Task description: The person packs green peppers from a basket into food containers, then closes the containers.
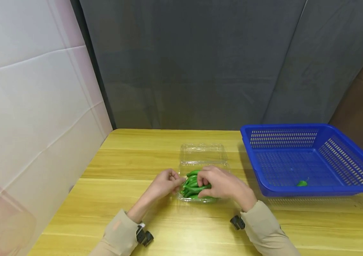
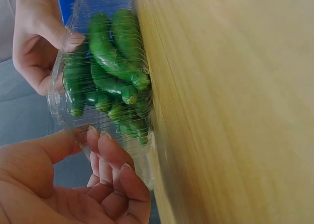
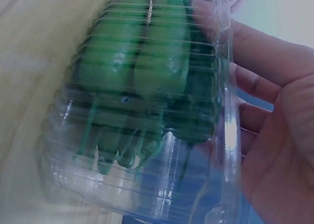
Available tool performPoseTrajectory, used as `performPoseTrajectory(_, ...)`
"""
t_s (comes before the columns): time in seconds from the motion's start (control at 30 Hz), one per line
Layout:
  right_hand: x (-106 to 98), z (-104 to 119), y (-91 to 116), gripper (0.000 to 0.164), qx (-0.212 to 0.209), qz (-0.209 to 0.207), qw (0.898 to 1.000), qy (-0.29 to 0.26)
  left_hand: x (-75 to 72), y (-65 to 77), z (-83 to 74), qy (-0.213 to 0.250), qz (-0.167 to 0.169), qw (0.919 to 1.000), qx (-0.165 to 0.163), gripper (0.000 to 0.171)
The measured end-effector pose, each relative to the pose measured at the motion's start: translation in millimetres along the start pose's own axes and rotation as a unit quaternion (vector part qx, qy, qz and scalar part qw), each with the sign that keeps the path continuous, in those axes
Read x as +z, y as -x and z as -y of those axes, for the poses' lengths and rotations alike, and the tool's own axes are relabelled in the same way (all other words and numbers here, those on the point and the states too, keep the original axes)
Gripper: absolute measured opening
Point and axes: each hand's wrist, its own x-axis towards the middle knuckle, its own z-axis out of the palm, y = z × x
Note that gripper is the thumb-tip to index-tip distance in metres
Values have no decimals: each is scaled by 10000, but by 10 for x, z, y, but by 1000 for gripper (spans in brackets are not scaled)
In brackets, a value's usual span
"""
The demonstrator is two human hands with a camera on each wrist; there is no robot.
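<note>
A clear plastic clamshell box (image 1: 203,153) stands on the table with its lid folded back. Several green peppers (image 1: 191,183) lie side by side inside it, seen through the ribbed wall in both wrist views. My left hand (image 1: 165,183) is at the box's left side, thumb and fingertips pinching its rim. From the right, my right hand (image 1: 223,183) reaches over the rim into the box, its thumb and curled fingers around a pepper (image 1: 204,187) on top. That hand hides some of the peppers.
A blue plastic basket (image 1: 256,170) stands on the right of the table, with one green pepper (image 1: 302,183) on its floor. The wooden table (image 1: 130,156) ends at a grey curtain (image 1: 181,71); a white sheet (image 1: 31,99) hangs at the left.
</note>
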Motion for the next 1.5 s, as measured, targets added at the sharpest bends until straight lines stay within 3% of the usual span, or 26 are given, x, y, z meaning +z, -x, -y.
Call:
performPoseTrajectory(0.77,-37,-59,39,23,-124,47,9993,-353,10,-7,6,32,-15,10000,-11,20)
performPoseTrajectory(1.03,-131,-90,58,19,-297,-73,9984,-477,17,-3,0,79,-67,9999,-36,19)
performPoseTrajectory(1.5,-304,-200,159,27,-143,-333,9985,-416,20,13,-15,88,-57,9999,-63,21)
